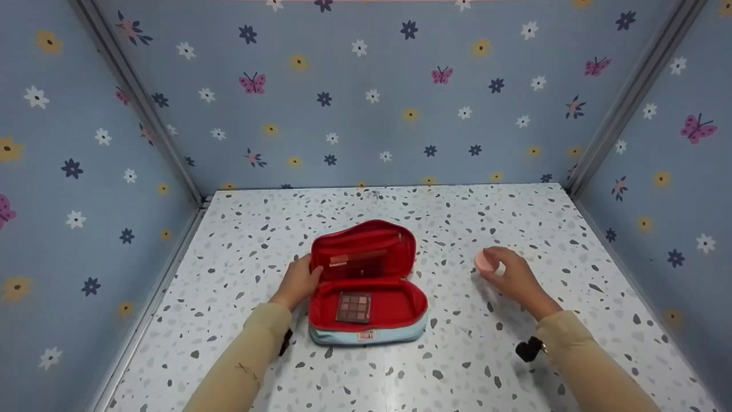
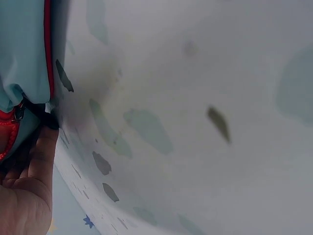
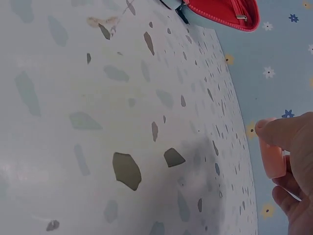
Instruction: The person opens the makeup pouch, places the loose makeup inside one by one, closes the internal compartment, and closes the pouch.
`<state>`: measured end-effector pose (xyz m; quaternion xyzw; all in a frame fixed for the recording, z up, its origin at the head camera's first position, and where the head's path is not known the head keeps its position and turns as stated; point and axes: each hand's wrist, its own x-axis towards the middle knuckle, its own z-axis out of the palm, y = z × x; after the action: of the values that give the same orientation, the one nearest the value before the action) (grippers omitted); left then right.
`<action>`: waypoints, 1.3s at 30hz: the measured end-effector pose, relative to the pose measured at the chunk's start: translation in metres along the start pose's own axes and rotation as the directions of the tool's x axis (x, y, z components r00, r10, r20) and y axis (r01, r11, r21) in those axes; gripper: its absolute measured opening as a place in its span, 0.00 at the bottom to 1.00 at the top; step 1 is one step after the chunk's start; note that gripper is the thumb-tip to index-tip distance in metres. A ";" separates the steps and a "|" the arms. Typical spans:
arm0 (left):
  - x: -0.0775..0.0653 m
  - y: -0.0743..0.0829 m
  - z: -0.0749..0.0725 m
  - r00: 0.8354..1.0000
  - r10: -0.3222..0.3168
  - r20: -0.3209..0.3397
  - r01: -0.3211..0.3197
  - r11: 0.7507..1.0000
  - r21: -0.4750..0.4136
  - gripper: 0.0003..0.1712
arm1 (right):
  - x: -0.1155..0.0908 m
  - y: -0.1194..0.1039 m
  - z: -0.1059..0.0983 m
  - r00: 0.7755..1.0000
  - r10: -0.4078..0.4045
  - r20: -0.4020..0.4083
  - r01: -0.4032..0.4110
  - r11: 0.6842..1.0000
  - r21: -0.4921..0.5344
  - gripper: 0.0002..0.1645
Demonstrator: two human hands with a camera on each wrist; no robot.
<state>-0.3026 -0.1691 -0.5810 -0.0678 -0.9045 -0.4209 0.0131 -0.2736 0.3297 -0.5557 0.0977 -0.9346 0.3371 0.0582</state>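
A cosmetic bag (image 1: 380, 337), light blue outside and red inside, lies unzipped with its lid raised. My left hand (image 1: 298, 280) grips the lid's left edge, thumb toward the inside; in the left wrist view the fingers of that hand (image 2: 29, 191) reach behind the bag, partly hidden. An eyeshadow palette (image 1: 354, 307) with a clear cover lies in the bag's lower half. A slim orange-red item (image 1: 360, 257) sits in the lid's pocket. To the right of the bag, my right hand (image 1: 517, 280) pinches a small round peach-pink disc (image 3: 272, 155), held above the table.
The white speckled table (image 1: 457, 366) is enclosed by blue floral panels (image 1: 366, 109) at the back and both sides. Metal posts (image 1: 623, 97) stand at the back corners. A zipper pull (image 3: 241, 17) hangs on the lid.
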 end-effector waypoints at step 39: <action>0.001 -0.001 0.000 0.998 -0.047 0.035 0.048 0.999 -0.019 0.20 | -0.019 -0.073 0.042 0.941 -0.314 0.126 0.309 0.949 0.063 0.30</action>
<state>-0.3040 -0.1695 -0.5816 -0.0536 -0.9016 -0.4290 -0.0132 -0.2412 0.2508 -0.5461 0.2678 -0.9019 0.3359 0.0458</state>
